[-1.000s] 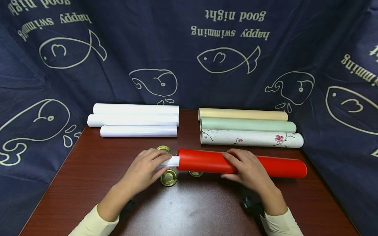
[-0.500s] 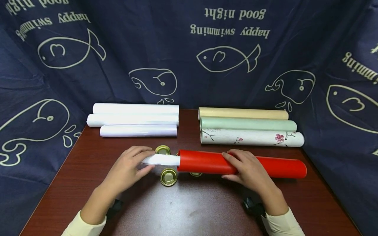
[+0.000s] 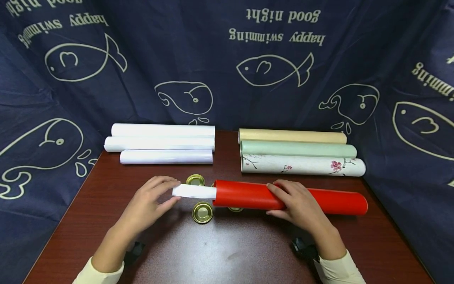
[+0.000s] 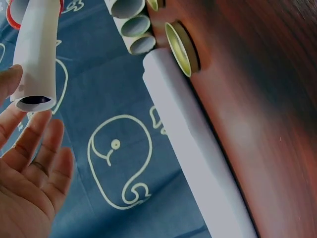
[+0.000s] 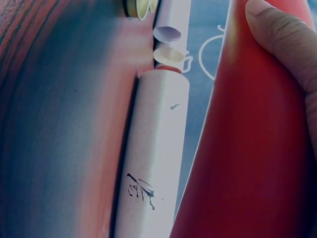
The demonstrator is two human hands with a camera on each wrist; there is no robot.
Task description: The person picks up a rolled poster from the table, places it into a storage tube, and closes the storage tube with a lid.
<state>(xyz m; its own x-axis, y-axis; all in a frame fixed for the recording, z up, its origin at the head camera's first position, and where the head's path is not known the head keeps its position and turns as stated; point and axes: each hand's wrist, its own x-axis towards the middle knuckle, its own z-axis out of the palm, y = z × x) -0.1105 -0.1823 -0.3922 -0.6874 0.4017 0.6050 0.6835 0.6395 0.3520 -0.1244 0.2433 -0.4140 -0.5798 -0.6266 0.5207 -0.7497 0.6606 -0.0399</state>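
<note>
A white paper roll sticks out of the left mouth of a red tube. My left hand is at the roll's outer end, its thumb and forefinger on opposite sides of it in a light pinch. In the left wrist view the roll's hollow end faces the hand, with the other fingers spread below. My right hand grips the red tube around its middle from above. The rest of the white roll is hidden inside the tube.
Gold metal lids lie beneath and beside the roll. White rolls lie at the back left. Yellow, green and flower-printed tubes lie at the back right. A dark blue curtain hangs behind the table.
My left hand has moved left, away from the tube's mouth, and more of the white paper roll now shows. The right hand and red tube have stayed nearly still.
</note>
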